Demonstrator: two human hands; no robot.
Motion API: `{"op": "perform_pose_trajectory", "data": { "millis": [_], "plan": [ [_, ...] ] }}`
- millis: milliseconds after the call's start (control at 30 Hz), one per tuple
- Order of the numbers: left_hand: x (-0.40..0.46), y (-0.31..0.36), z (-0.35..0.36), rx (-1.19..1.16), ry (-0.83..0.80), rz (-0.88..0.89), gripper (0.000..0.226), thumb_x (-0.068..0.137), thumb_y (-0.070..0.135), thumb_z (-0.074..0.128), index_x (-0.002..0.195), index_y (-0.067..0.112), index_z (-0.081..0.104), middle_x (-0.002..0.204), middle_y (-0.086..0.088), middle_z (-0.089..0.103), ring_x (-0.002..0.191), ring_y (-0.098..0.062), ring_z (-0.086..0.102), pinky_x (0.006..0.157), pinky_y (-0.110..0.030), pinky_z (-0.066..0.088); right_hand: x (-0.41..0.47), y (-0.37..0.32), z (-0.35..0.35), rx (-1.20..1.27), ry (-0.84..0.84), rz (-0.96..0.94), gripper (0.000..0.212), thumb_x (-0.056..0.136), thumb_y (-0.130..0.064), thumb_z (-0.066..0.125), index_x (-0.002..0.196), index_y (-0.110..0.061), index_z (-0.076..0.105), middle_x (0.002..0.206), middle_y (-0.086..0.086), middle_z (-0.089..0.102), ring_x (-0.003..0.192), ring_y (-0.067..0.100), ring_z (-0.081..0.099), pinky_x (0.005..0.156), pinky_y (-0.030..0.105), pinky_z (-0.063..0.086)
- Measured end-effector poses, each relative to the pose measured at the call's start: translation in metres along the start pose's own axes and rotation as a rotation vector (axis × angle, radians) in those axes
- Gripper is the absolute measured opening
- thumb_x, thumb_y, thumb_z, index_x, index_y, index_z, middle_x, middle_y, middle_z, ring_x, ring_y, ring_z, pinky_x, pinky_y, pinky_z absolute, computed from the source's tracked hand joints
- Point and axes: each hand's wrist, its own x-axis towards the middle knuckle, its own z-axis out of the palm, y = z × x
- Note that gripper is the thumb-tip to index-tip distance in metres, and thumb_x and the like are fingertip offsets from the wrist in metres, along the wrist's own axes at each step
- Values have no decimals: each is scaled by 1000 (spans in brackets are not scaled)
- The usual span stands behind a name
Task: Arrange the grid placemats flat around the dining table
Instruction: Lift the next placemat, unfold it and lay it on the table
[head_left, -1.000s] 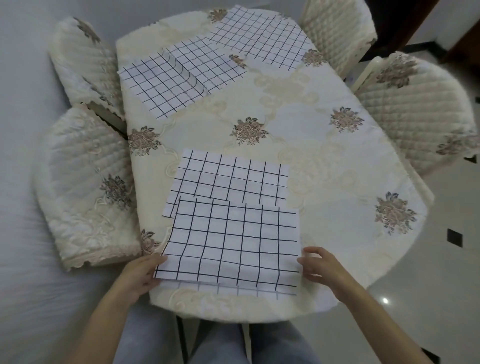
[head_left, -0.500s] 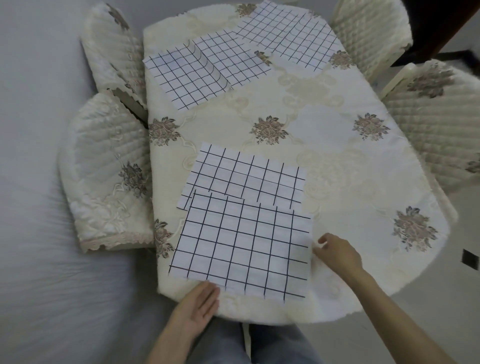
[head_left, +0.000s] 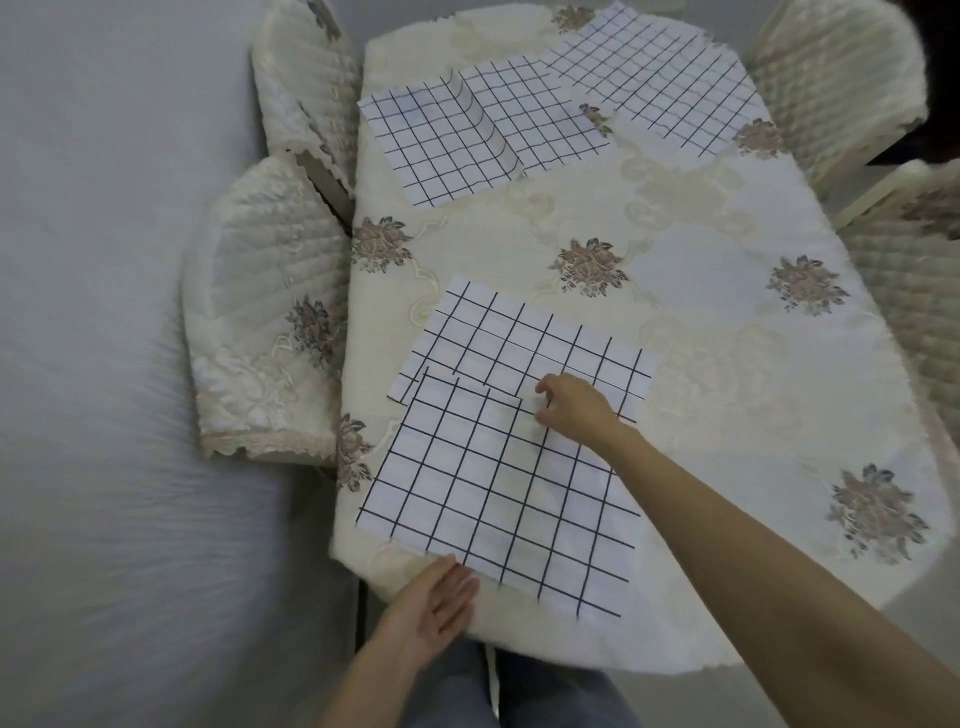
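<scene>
Right hand: the right hand (head_left: 574, 410) reaches in from the lower right to the frame's middle, its fingers curled down at the seam where the two near placemats overlap; it seems to pinch an edge there, though which mat's edge I cannot tell.
Left hand: the left hand (head_left: 436, 605) lies flat with straight fingers at the table's near rim, low centre, its fingertips touching the near edge of the front placemat and grasping nothing.
Front placemat: the front placemat (head_left: 483, 499) lies flat below and left of the right hand, its long axis running left to right with a slight tilt.
Second placemat: the second placemat (head_left: 519, 338) lies just above the right hand, partly under the front one, long axis likewise across the frame.
Nearer hand: the right hand is on the overlap; the left is well below it.
Far placemats: a buckled placemat (head_left: 467, 135) with a raised fold sits upper centre, and another, the far placemat (head_left: 660, 78), lies at the top right.
Table: the dining table (head_left: 701, 312) carries all four.
</scene>
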Motion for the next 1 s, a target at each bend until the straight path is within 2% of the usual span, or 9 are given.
{"op": "perform_pose_trajectory", "data": {
  "millis": [200,333,467,567,800,900,1000],
  "plan": [
    [1,1,2,20,19,28,17,91,18,64,101,4,63,100,-12,69,90,-24,65,72,-34,49,15,-4,1,-18,-74,-7,24,89,-27,62,110,-16,63,108,3,64,95,17,54,73,26,40],
    [3,-2,1,34,49,106,19,90,16,65,105,4,63,98,-14,70,91,-25,67,69,-34,50,16,-7,0,-3,-87,-12,15,89,-26,62,100,-17,66,97,0,64,92,17,57,72,26,42],
    [3,-3,-6,20,87,166,22,90,11,65,109,1,60,101,-17,69,94,-28,68,70,-35,52,13,-11,-4,95,-115,-22,14,87,-26,66,97,-16,64,91,-2,60,85,15,54,67,24,41],
    [3,-3,-9,11,89,169,22,92,10,62,111,0,58,100,-17,67,94,-29,67,72,-36,53,8,-15,-6,214,-125,-11,22,83,-29,71,101,-17,64,86,-5,56,81,12,53,61,21,38],
    [-6,-4,-5,-3,76,231,33,92,8,62,120,-6,54,101,-20,65,95,-32,65,74,-35,53,0,-12,-6,194,-120,24,32,85,-26,69,115,-14,64,105,1,59,95,15,54,78,25,42],
    [-24,1,4,-28,42,309,28,91,4,62,115,-8,56,101,-24,65,94,-33,66,74,-36,59,-10,-19,-11,127,-119,-33,45,84,-34,70,123,-16,58,122,3,60,108,18,56,88,29,47],
    [-49,12,18,-67,-34,365,16,91,3,61,103,-7,59,100,-28,68,92,-35,70,75,-35,61,-38,-44,-31,146,-242,-145,67,78,-47,74,134,-20,50,135,0,53,120,17,52,97,31,46]
  ]
}}
